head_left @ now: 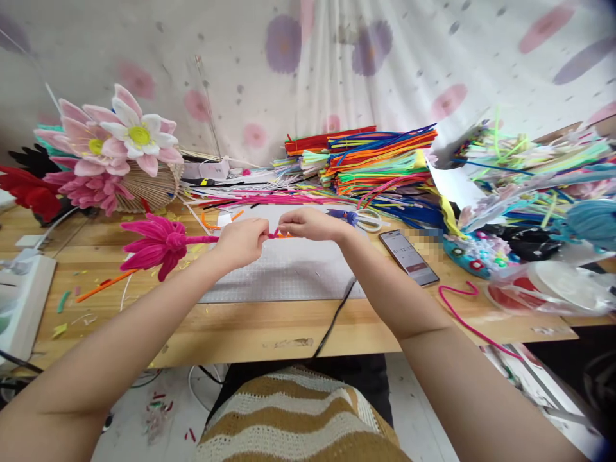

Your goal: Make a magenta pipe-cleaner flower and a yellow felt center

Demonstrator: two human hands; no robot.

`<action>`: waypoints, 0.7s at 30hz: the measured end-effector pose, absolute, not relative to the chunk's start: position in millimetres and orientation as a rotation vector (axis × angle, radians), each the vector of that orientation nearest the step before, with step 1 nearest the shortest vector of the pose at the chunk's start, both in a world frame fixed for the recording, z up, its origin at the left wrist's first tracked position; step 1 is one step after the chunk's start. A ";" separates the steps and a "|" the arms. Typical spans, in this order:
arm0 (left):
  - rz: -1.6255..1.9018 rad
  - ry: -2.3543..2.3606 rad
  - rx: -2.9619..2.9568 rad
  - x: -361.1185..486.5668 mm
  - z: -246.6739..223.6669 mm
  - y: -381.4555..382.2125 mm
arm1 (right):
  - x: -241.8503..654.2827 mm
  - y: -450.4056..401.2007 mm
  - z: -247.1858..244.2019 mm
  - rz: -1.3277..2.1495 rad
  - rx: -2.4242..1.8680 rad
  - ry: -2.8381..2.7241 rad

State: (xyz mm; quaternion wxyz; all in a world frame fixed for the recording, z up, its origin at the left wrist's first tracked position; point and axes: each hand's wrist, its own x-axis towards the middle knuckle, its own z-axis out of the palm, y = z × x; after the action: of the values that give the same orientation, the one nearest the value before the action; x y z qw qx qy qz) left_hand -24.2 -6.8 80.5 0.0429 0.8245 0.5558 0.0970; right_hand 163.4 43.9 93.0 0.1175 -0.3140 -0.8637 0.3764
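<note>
**Hands meet on a pink stem above the mat**

Head view: I see my left hand (243, 240) with fingers pinched shut on the pink flower (156, 244) by its stem, over the bench (250, 324). My right hand (308, 224) pinches the stem's end; the tip between them is hidden. Scissors (363, 219) lie just beyond, partly covered.

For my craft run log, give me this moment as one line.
left hand: grips magenta flower stem | right hand: pinches stem end | under hands: grey cutting mat | nearby: phone, scissors
</note>
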 end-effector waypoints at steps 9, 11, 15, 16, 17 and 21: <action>0.655 1.382 2.349 -37.7 81.5 -4.7 | 156.9 52.7 37.6 1.838 -0.602 -2.127; 0.668 1.536 2.327 -37.8 79.9 -4.7 | 152.6 41.6 28.2 1.883 -0.613 -2.063; 0.542 1.805 2.315 -35.4 78.6 -7.3 | 150.6 27.4 38.1 1.758 -0.602 -2.230; 0.499 1.841 2.320 -34.7 78.4 -8.3 | 151.7 27.5 45.3 1.690 -0.604 -2.291; 0.459 1.859 2.329 -34.1 78.2 -9.2 | 153.4 29.2 53.5 1.615 -0.619 -2.352; 0.377 1.745 2.415 -34.0 78.7 -10.6 | 160.9 46.8 84.4 1.285 -0.756 -2.528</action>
State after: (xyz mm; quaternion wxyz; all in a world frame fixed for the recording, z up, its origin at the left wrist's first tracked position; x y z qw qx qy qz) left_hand -34.0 -10.6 78.7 0.0691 0.8023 0.5796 0.1253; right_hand 160.9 46.8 84.4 0.1030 -0.2562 -0.8568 0.4355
